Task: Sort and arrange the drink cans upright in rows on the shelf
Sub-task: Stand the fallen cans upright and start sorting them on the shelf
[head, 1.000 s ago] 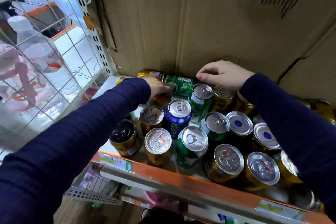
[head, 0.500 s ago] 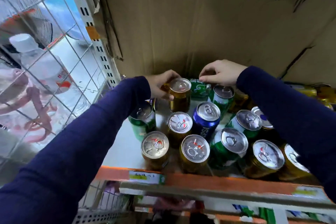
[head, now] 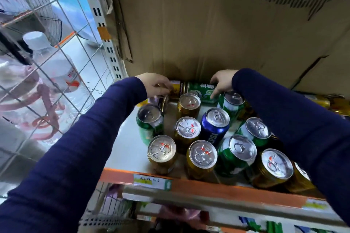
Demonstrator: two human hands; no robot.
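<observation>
Several gold, green and blue drink cans stand upright on the white shelf (head: 130, 138). Among them are a gold can (head: 189, 105), a blue can (head: 215, 125) and a green can (head: 150, 121). At the back, against the cardboard, a gold can (head: 178, 88) and a green can (head: 200, 91) lie on their sides, end to end. My left hand (head: 155, 84) curls over the left end of the lying gold can. My right hand (head: 222, 81) grips the right end of the lying green can. A dark can (head: 162, 100) lies tipped below my left hand.
A cardboard sheet (head: 198, 24) forms the back wall. A wire grid (head: 56, 66) with a water bottle (head: 51, 62) behind it closes the left side. The orange shelf lip (head: 208, 188) runs along the front. More gold cans (head: 337, 104) lie at the far right.
My left hand has let go of the upright gold can, which stands in the back row, and has moved back onto the lying gold can. My right hand has dropped onto the lying green can.
</observation>
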